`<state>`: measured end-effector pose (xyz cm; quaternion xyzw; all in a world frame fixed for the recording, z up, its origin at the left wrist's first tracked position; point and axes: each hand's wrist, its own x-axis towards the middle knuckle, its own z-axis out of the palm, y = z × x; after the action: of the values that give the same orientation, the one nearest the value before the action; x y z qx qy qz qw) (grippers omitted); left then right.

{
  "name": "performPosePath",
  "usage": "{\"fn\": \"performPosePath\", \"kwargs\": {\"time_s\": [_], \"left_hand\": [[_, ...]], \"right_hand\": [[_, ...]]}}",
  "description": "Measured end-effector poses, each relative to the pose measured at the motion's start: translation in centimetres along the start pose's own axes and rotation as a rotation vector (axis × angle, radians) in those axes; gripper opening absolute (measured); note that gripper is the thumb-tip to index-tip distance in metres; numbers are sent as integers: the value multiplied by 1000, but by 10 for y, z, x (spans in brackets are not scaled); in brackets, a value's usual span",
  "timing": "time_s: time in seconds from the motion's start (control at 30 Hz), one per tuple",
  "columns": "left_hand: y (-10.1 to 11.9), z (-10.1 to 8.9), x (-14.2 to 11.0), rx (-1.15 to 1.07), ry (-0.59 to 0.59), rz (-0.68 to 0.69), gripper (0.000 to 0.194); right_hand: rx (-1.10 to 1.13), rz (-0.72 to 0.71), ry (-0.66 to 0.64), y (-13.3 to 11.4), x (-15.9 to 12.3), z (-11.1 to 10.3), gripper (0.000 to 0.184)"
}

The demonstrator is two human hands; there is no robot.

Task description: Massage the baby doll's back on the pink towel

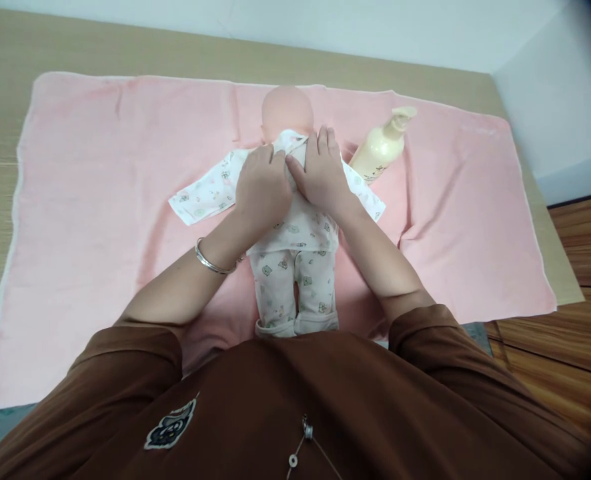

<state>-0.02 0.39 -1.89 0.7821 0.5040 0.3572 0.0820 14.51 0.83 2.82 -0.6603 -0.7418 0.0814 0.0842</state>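
A baby doll (287,110) lies lengthwise in front of me, its bald head away from me. It wears a white printed baby shirt (303,230) and matching pants (274,287); the shirt sleeves spread out to both sides. My left hand (264,183), with a silver bangle on the wrist, is closed at the shirt's upper front, fingers curled into the cloth. Across the other side of the chest lies my right hand (324,172), fingers straight and flat toward the shoulder, thumb by the collar. Both thumbs nearly meet below the neck. My hands hide much of the chest.
Under the doll spreads a pink blanket (90,187) with wrinkles, laid over a light wooden table (175,53). A pale yellow pump bottle (379,148) lies tilted beside the right sleeve. A white wall (375,30) borders the table's far side.
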Motion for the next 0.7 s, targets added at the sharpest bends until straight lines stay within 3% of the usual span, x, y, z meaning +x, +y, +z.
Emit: {"fn": "performPosePath", "kwargs": {"time_s": [0.1, 0.2, 0.37, 0.47, 0.57, 0.7], "left_hand": [[2, -5, 5, -33, -39, -44, 13], [-10, -6, 16, -77, -41, -121, 15], [-29, -1, 25, -126, -49, -174, 17], [-26, 8, 18, -162, -6, -123, 10], [-12, 17, 6, -165, 45, -49, 16], [-3, 18, 1, -166, 64, -44, 26]], "right_hand": [[-87, -10, -36, -5, -9, -2, 75], [-148, -57, -86, -16, -26, -9, 70], [-166, -107, -42, -25, -41, -19, 58], [-71, -111, 8, -14, -28, -15, 45], [22, -112, 44, 7, -5, -5, 48], [89, -91, -16, 28, 10, 1, 61]]}}
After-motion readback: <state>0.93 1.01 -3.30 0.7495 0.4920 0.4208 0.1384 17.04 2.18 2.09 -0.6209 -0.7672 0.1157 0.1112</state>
